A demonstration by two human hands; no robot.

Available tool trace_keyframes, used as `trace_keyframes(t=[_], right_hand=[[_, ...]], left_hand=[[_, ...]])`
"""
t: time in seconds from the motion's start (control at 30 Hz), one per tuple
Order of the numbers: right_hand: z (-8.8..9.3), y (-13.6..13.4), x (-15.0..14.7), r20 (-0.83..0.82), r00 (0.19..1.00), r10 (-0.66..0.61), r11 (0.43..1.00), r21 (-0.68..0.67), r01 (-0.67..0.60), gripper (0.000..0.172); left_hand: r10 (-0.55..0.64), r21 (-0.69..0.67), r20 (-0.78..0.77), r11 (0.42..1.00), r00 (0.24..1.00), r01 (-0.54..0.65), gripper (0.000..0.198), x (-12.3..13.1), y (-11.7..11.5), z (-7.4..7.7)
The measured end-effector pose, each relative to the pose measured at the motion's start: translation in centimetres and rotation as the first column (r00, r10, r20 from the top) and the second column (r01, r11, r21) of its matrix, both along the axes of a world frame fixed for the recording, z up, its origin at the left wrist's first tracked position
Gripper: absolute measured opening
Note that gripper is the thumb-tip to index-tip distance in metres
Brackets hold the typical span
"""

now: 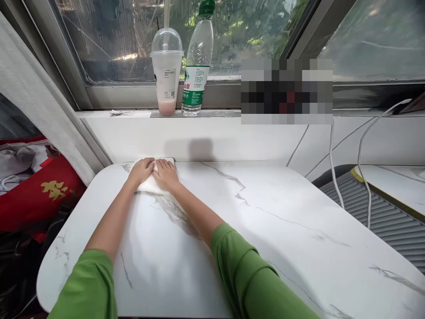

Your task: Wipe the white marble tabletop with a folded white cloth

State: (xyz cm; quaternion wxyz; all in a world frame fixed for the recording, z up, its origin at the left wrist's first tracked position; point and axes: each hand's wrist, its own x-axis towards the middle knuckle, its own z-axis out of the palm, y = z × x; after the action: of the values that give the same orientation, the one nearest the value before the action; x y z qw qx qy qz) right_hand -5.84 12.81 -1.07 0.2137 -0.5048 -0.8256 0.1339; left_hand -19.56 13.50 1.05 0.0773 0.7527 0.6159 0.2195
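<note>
A folded white cloth (150, 184) lies flat on the white marble-patterned table (265, 248), close to the back edge by the wall. My left hand (142, 172) rests on the cloth's left part, palm down, its fingers reaching toward the right. Just beside it, my right hand (166, 174) lies on the cloth with its fingers stretched forward. The two hands nearly touch at the thumbs. Both press on the cloth from above rather than wrap around it, and they hide much of its surface.
On the window ledge stand a domed plastic cup (166, 84) with a straw and a green-capped water bottle (197, 66). A blurred patch covers part of the ledge. White cables (333, 168) hang at the right. A red bag (36, 190) and a pale curtain (40, 79) are at the left.
</note>
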Motion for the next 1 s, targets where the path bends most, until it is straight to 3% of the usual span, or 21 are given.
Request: trace_keyframes(t=[0.17, 0.37, 0.57, 0.7, 0.83, 0.9, 1.0], right_hand=[[-0.2, 0.3, 0.0, -0.013, 1.0, -0.026, 0.998, 0.056, 0.026, 0.052], [-0.1, -3.0, -0.1, 0.02, 1.0, 0.012, 0.996, 0.091, -0.014, 0.053], [0.2, -10.9, -1.4, 0.008, 0.999, 0.052, 0.995, 0.08, -0.053, 0.056], [0.8, -16.8, -2.1, -0.034, 0.98, 0.198, 0.979, 0.053, -0.196, 0.058], [1.6, -22.2, -3.1, -0.122, 0.919, 0.375, 0.925, -0.009, -0.379, 0.063], [1.9, -24.1, -3.9, -0.171, 0.883, 0.437, 0.892, -0.043, -0.449, 0.064], [2.1, -25.3, -5.3, -0.21, 0.856, 0.473, 0.863, -0.087, -0.498, 0.065]], left_hand=[[-0.021, 0.018, -0.042, 1.0, 0.999, 0.022, 0.041, 0.3, 0.0, 0.0], [0.005, 0.016, -0.103, 1.0, 0.995, -0.004, 0.041, 0.5, -4.1, 0.0], [-0.002, 0.016, -0.111, 1.0, 0.994, 0.004, 0.044, -1.4, -11.6, -0.3], [0.01, 0.071, -0.104, 0.997, 0.995, -0.003, 0.046, -3.6, -18.6, -0.9], [0.042, 0.095, -0.077, 0.995, 0.996, -0.035, 0.046, -6.5, -25.2, -1.0], [0.048, 0.074, -0.047, 0.996, 0.998, -0.045, 0.044, -8.0, -27.3, -0.6], [0.067, 0.051, 0.002, 0.996, 0.998, -0.067, 0.042, -9.6, -28.4, 0.2]])
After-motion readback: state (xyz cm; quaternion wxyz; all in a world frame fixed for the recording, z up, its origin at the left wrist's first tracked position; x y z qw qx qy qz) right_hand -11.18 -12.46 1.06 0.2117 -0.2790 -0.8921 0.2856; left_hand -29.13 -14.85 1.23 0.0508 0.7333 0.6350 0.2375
